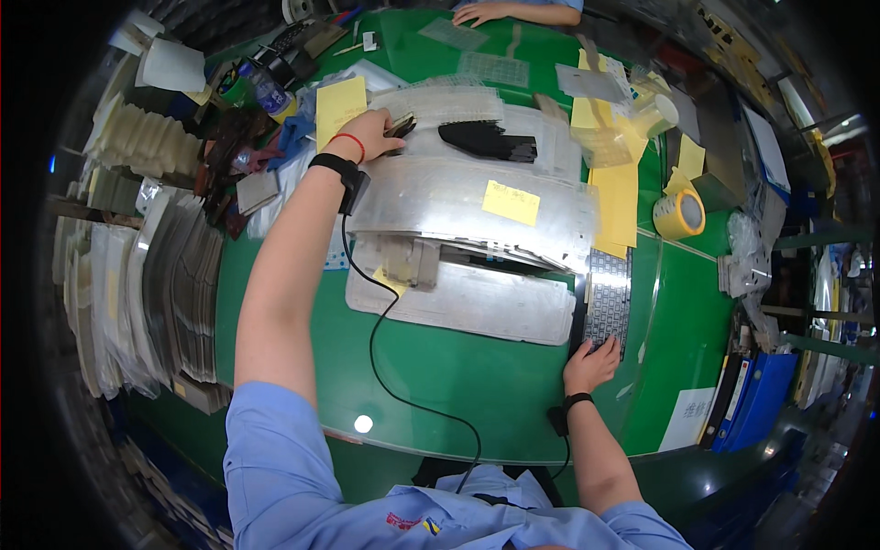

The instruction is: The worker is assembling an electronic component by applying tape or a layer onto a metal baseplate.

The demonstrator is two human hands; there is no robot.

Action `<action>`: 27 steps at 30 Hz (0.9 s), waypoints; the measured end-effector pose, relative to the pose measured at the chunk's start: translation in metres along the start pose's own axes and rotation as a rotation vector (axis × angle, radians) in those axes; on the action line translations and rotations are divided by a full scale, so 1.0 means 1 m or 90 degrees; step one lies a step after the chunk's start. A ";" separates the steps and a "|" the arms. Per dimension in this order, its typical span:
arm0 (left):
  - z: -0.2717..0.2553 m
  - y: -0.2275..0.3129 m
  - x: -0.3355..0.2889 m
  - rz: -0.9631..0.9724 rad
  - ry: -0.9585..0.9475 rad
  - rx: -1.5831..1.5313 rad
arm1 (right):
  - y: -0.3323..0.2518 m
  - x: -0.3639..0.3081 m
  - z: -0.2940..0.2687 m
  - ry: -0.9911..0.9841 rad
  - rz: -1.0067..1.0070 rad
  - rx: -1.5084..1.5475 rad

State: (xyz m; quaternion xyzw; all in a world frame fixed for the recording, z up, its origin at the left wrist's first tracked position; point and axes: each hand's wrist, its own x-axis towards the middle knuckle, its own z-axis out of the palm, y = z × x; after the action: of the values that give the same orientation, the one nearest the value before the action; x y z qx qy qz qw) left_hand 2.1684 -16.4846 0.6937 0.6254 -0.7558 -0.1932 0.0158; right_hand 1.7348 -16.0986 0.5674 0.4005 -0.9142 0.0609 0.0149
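Observation:
My left hand (pixel 366 137) reaches to the far left of a stack of clear plastic trays (pixel 440 188). Its fingers are closed at a small dark and tan piece (pixel 401 126), too hidden to name. Just right of it, a black glove-like piece (pixel 486 142) lies on the trays. My right hand (pixel 592 365) rests at the near end of a keyboard (pixel 609 293), fingers stretched out over its keys. The keyboard stands lengthwise beside the stack. A yellow note (pixel 511 203) lies on the trays, and a long grey metal plate (pixel 477 302) sits in front of them.
A yellow tape roll (pixel 678 214) and yellow paper sheets (pixel 612 202) lie to the right. Stacked trays (pixel 174 284) stand at the left edge, blue binders (pixel 759 399) at the right. A cable (pixel 374 339) crosses the green table. Across it rests another person's hand (pixel 483 12).

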 end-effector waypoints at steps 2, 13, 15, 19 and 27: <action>0.002 0.000 0.003 0.010 0.017 0.026 | -0.001 0.001 0.001 -0.003 0.000 0.004; -0.010 -0.034 0.013 0.069 0.058 -0.046 | 0.002 0.002 0.002 -0.002 0.000 0.010; -0.004 -0.033 0.010 0.080 0.053 -0.051 | 0.002 0.002 0.001 -0.012 0.002 0.004; -0.005 -0.021 0.000 0.086 -0.031 -0.078 | 0.001 0.000 0.002 -0.015 0.006 -0.005; -0.032 0.043 0.021 0.103 0.152 0.084 | 0.001 0.005 0.002 0.006 0.001 0.018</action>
State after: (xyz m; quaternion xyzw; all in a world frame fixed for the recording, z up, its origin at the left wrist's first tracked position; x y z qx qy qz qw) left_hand 2.1321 -16.5075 0.7315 0.5804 -0.8077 -0.0656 0.0801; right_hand 1.7309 -16.1023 0.5652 0.3996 -0.9135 0.0760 0.0132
